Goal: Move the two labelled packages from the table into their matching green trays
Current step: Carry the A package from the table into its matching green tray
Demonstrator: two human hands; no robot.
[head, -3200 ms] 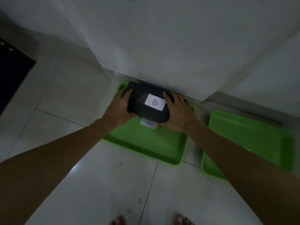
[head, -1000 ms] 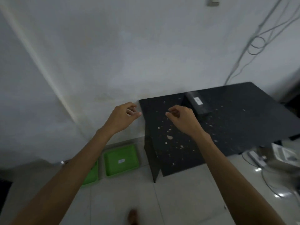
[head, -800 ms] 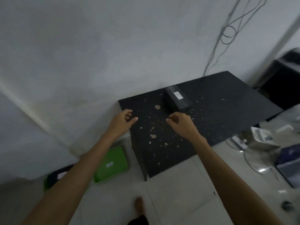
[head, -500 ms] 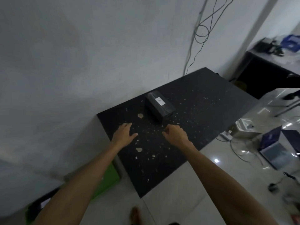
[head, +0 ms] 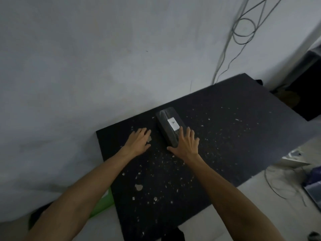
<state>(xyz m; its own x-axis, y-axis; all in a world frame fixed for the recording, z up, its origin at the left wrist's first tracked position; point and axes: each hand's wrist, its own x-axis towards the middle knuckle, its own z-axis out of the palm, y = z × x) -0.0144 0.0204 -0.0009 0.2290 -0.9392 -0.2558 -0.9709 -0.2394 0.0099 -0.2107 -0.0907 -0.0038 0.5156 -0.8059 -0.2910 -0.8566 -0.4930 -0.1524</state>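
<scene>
A black package (head: 169,125) with a white label marked A lies on the black speckled table (head: 225,136), close to the wall. My right hand (head: 185,145) is spread flat, its fingers resting on the package's near end and its thumb at the near corner. My left hand (head: 138,141) lies open on the table just left of the package, not touching it. A sliver of a green tray (head: 102,204) shows on the floor under my left forearm. The other package is out of sight.
A white wall runs directly behind the table, with grey cables (head: 239,32) hanging at the upper right. Loose cables and devices (head: 311,185) lie on the floor to the right. A dark cabinet (head: 307,94) stands at the far right.
I set package B into a green tray, then turned to the table. Both hands have since reached forward, and my right hand has come onto package A.
</scene>
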